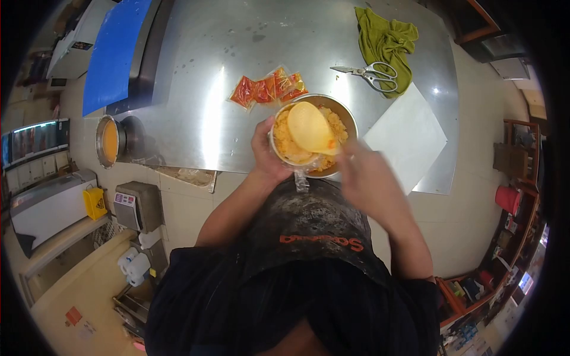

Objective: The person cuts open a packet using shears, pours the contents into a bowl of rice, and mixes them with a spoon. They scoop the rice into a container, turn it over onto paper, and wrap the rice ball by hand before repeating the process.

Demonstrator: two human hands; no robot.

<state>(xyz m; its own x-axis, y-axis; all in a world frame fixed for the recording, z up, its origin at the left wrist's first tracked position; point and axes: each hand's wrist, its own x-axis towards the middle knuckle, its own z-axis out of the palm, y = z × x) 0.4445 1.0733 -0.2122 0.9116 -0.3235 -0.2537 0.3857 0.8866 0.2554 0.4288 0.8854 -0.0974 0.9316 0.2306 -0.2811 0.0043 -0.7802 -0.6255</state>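
Note:
My left hand point(270, 155) is wrapped round the side of a round, pale tub point(275, 142) with yellow-orange, rice-like food in it. A clear plastic flap hangs below the tub. My right hand point(365, 181), slightly blurred, grips the handle of a cream-coloured rice paddle point(309, 126). The paddle's broad blade lies over the tub and hides part of the food. Behind and to the right of the tub stands a metal bowl point(352, 118) with more of this food. Just beyond the tub lie several clear sachets point(265, 90) of red-orange sauce.
On the steel table point(196, 77) lie scissors point(374, 74), a green cloth point(389, 41) and a white sheet point(409, 136). A blue board point(119, 56) is at the left. A metal bowl of orange liquid point(110, 142) stands by the left edge. A scale point(136, 204) sits lower left.

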